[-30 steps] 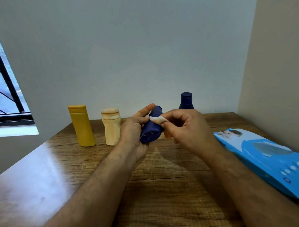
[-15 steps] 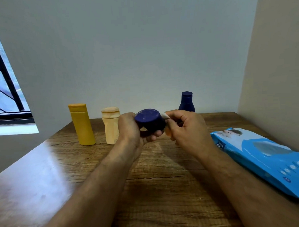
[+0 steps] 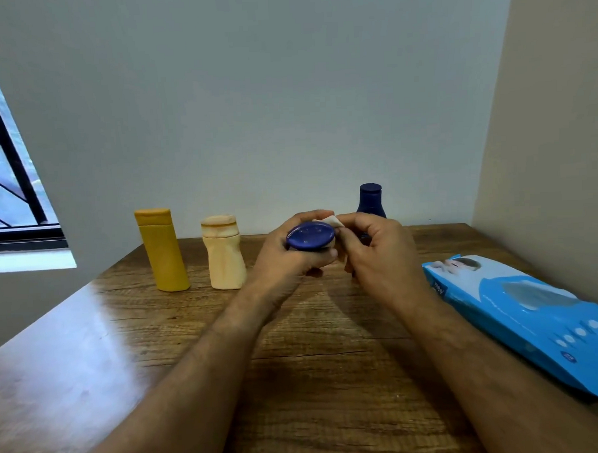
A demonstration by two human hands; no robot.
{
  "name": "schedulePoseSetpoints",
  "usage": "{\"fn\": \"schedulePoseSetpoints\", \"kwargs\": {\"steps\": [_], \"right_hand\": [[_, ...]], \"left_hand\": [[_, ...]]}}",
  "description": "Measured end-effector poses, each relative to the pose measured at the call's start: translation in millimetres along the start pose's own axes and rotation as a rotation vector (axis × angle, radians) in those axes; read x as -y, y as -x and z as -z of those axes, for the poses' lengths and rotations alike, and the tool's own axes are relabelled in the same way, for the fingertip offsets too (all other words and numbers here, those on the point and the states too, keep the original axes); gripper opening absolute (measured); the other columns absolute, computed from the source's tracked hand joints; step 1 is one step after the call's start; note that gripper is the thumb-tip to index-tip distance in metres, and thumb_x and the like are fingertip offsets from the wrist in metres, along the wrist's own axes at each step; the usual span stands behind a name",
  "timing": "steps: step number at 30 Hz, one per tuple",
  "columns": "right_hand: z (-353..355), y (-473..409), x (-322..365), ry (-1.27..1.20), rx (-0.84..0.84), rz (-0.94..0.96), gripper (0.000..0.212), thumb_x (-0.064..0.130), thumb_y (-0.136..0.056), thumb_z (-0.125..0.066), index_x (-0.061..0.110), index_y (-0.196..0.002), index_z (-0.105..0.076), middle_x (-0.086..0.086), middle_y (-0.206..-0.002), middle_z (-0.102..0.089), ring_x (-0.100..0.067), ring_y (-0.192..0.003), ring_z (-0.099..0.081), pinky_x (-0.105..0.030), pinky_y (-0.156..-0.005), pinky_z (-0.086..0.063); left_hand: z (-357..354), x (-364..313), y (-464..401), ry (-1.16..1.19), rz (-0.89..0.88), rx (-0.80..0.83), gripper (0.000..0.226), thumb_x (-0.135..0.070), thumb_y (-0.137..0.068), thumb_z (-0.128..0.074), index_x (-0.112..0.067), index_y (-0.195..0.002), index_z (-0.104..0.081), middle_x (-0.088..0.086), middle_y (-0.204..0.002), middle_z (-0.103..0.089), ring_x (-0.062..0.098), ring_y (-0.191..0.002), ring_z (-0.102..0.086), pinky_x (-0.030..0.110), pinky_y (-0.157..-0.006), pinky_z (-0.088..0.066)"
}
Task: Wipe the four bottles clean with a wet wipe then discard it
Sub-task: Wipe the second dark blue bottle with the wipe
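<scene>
Dark blue plastic bottle (image 3: 311,236), its round base turned toward the camera, is clamped in the left hand (image 3: 288,257) above the middle of the wooden table (image 3: 131,336). The right hand (image 3: 377,253) pinches a folded white wet wipe (image 3: 332,220) against the bottle's far rim. Best practice, probably: turn the bottle under a pressed wipe. Behind, near the back edge, stand a second dark blue bottle (image 3: 370,199), a cream plastic bottle (image 3: 223,253) and a yellow plastic bottle (image 3: 161,249). A blue wipes packet (image 3: 534,318) lies along the right edge; the near edge offers open room.
</scene>
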State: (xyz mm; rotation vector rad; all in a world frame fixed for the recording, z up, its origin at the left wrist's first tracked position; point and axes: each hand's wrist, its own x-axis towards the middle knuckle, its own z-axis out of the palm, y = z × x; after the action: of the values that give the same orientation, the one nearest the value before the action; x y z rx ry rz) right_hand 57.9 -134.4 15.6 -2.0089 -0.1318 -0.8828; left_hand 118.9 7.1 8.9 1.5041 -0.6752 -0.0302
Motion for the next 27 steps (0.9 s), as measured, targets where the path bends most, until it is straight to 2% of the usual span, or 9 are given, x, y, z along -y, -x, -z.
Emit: {"fn": "schedulePoseSetpoints", "kwargs": {"steps": [6,8,11,14,17,19,22,24,27], "right_hand": [[-2,1,5,0.124,-0.193,0.19,0.015,0.019,-0.091,-0.066,0.019,-0.103,-0.074,0.012,-0.087,-0.067,0.001,-0.077,-0.061,-0.006,-0.068,-0.044],[-2,3,5,0.202,-0.183,0.267,0.013,0.018,-0.088,-0.069,0.02,-0.1,-0.075,0.012,-0.085,-0.066,0.0,-0.074,-0.06,-0.006,-0.066,-0.043],[-5,5,4,0.334,-0.118,0.289,0.014,0.019,-0.085,-0.07,0.022,-0.098,-0.076,0.012,-0.084,-0.067,-0.002,-0.072,-0.059,-0.008,-0.064,-0.045],[-7,6,4,0.335,-0.135,0.294,0.014,0.017,-0.084,-0.07,0.02,-0.096,-0.076,0.011,-0.082,-0.066,-0.004,-0.069,-0.058,-0.01,-0.062,-0.045],[-13,11,8,0.364,-0.041,0.36,0.016,0.019,-0.086,-0.067,0.017,-0.099,-0.076,0.007,-0.085,-0.066,-0.006,-0.073,-0.058,-0.013,-0.068,-0.047],[-17,13,10,0.38,-0.023,0.399,0.018,0.019,-0.086,-0.065,0.015,-0.1,-0.075,0.003,-0.087,-0.067,-0.008,-0.076,-0.06,-0.021,-0.071,-0.052],[-15,8,11,0.363,-0.101,0.364,0.017,0.017,-0.086,-0.067,0.015,-0.101,-0.075,0.005,-0.088,-0.067,-0.006,-0.075,-0.059,-0.013,-0.071,-0.048],[-10,4,9,0.371,-0.17,0.314,0.015,0.016,-0.086,-0.069,0.015,-0.099,-0.075,0.007,-0.087,-0.066,-0.002,-0.072,-0.054,-0.003,-0.066,-0.039],[-6,4,5,0.387,-0.138,0.281,0.013,0.017,-0.085,-0.069,0.016,-0.097,-0.075,0.009,-0.084,-0.066,-0.004,-0.069,-0.056,-0.006,-0.063,-0.043]], "left_hand": [[-3,12,-6,-0.116,0.063,-0.1,0.052,0.002,-0.076,-0.078,-0.029,-0.117,-0.071,0.0,-0.113,-0.074,0.019,-0.109,-0.068,0.034,-0.086,-0.059],[-5,16,-7,-0.13,0.077,-0.123,0.048,-0.005,-0.069,-0.077,-0.031,-0.109,-0.073,0.003,-0.11,-0.074,0.024,-0.106,-0.07,0.046,-0.091,-0.059],[-6,17,-7,-0.179,0.062,-0.186,0.03,-0.015,-0.066,-0.071,-0.03,-0.092,-0.071,0.003,-0.093,-0.074,0.025,-0.09,-0.07,0.043,-0.08,-0.059],[-8,14,-7,-0.192,0.039,-0.225,0.034,-0.019,-0.065,-0.071,-0.026,-0.098,-0.073,0.002,-0.093,-0.076,0.025,-0.092,-0.072,0.045,-0.085,-0.061],[-12,14,-5,-0.265,0.02,-0.235,0.011,-0.019,-0.083,-0.069,-0.028,-0.089,-0.07,-0.004,-0.083,-0.074,0.012,-0.081,-0.071,0.025,-0.068,-0.056],[-14,16,-5,-0.413,-0.004,-0.233,0.015,-0.021,-0.091,-0.066,-0.033,-0.083,-0.064,-0.01,-0.079,-0.07,0.001,-0.075,-0.065,0.014,-0.058,-0.047],[-14,14,-5,-0.361,-0.03,-0.25,0.007,-0.023,-0.088,-0.066,-0.029,-0.091,-0.069,-0.007,-0.088,-0.073,0.006,-0.083,-0.068,0.022,-0.067,-0.053],[-13,13,-5,-0.306,-0.04,-0.252,0.022,-0.019,-0.081,-0.07,-0.028,-0.101,-0.071,-0.003,-0.099,-0.073,0.012,-0.092,-0.069,0.027,-0.078,-0.056],[-11,14,-6,-0.33,-0.031,-0.251,0.033,-0.011,-0.079,-0.073,-0.026,-0.109,-0.069,0.0,-0.109,-0.07,0.015,-0.099,-0.066,0.02,-0.077,-0.051]]}}
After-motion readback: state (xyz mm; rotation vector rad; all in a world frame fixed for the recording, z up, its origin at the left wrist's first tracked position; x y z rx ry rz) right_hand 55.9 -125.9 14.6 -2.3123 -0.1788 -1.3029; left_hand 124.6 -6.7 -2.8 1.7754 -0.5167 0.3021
